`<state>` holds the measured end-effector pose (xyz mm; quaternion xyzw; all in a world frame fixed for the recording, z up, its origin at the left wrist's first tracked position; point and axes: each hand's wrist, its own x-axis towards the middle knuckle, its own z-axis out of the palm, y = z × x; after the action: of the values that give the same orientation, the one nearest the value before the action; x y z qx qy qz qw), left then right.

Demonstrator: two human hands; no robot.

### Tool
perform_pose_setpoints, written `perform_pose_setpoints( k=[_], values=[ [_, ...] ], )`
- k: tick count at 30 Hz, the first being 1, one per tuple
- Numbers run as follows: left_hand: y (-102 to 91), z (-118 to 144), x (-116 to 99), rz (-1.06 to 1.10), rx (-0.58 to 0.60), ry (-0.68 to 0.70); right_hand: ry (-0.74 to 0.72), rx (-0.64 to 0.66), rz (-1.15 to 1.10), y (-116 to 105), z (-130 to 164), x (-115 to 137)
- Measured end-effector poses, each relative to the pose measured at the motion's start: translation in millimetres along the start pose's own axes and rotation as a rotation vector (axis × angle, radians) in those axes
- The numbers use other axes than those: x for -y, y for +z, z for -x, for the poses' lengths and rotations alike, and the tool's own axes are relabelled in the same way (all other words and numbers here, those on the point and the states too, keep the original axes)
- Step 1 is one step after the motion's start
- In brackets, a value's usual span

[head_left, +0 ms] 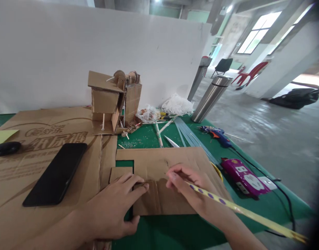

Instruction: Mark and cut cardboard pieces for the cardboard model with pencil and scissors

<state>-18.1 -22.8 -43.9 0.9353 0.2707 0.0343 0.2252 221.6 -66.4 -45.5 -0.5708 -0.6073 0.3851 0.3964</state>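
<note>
My right hand (187, 184) is closed around a long yellow pencil (237, 209) with purple dots, held in a writing grip. Its tip is hidden behind my fingers, over a flat cardboard sheet (177, 156) that has a notch cut in its left side. A small dark mark shows on the sheet just above my fingertips. My left hand (120, 199) lies with fingers apart, its fingertips on the sheet's left part. Beneath that hand, a small cardboard piece (121, 171) lies in the notch, partly covered.
A cardboard model (106, 100) stands behind the sheet. On the left are a black phone (57, 173) and a mouse (6, 148). On the right are a glue gun (218, 136), a purple case (245, 177), glue sticks (192, 135) and a steel flask (211, 99). A cable hangs near the right edge.
</note>
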Motion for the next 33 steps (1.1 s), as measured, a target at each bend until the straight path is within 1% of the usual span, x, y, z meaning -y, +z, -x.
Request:
perform_pose_setpoints(
  k=[1, 3, 6, 8, 10, 13, 15, 19, 22, 28, 33],
  values=[
    [-0.1, 0.0, 0.2, 0.001, 0.003, -0.001, 0.012, 0.024, 0.011, 2.0, -2.4, 2.4],
    [-0.3, -0.1, 0.8, 0.01, 0.005, -0.003, 0.064, 0.032, -0.022, 7.6, -6.2, 1.1],
    [0.0, -0.2, 1.7, 0.014, -0.004, -0.001, 0.147, 0.029, -0.166, 16.2, -8.8, -10.5],
    [0.7, -0.2, 2.0, 0.009, -0.013, 0.002, 0.16, 0.021, -0.201, 19.8, -8.9, -18.4],
    [1.6, -0.1, 2.2, 0.008, -0.022, 0.004, 0.171, -0.03, -0.149, 21.4, -8.8, -23.2],
    [3.3, 0.0, 2.4, 0.013, -0.034, 0.007, 0.185, -0.119, 0.004, 22.4, -10.3, -25.1],
    [4.1, 0.0, 2.5, 0.004, -0.037, 0.005, 0.181, -0.143, 0.064, 23.4, -12.8, -24.8],
    [4.7, -0.1, 2.4, -0.022, -0.032, 0.01, 0.164, -0.128, 0.082, 26.3, -17.5, -24.1],
    [4.8, -0.3, 2.4, -0.026, -0.035, 0.009, 0.115, -0.114, 0.113, 27.2, -18.4, -23.8],
    [5.2, -0.4, 2.7, -0.001, -0.062, 0.007, 0.016, -0.132, 0.195, 26.8, -19.8, -24.1],
    [4.5, -0.3, 2.3, -0.013, -0.031, -0.003, -0.013, -0.13, 0.219, 28.4, -21.4, -23.9]
  ],
)
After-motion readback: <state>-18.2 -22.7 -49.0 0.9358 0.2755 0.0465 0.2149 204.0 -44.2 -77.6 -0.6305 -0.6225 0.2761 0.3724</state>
